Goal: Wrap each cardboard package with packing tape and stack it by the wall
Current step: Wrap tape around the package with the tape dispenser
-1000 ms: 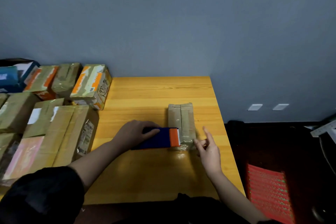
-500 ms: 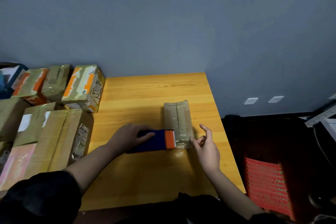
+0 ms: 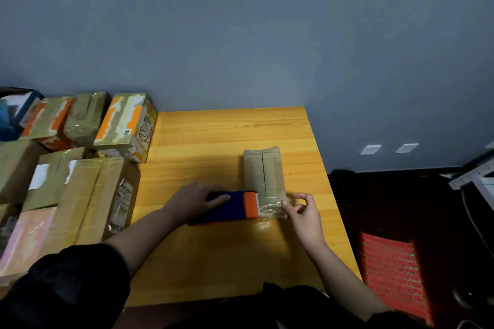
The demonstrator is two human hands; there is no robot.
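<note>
A small brown cardboard package [image 3: 263, 171] lies on the wooden table [image 3: 213, 254], its long side pointing at the wall. My left hand [image 3: 192, 199] grips a blue and orange tape dispenser [image 3: 230, 207] that sits against the package's near left edge. A strip of clear tape [image 3: 270, 207] runs from the dispenser across the package's near end. My right hand [image 3: 303, 212] pinches the tape's free end at the package's near right corner.
Several taped cardboard boxes crowd the table's left side, among them a large brown box [image 3: 80, 200] and an orange and white box [image 3: 125, 125] by the blue wall [image 3: 240, 35]. A red mat [image 3: 393, 272] lies on the dark floor to the right.
My right hand has gone from spread fingers beside the package to pinching the tape at its near right corner. The dispenser stays against the package's left edge.
</note>
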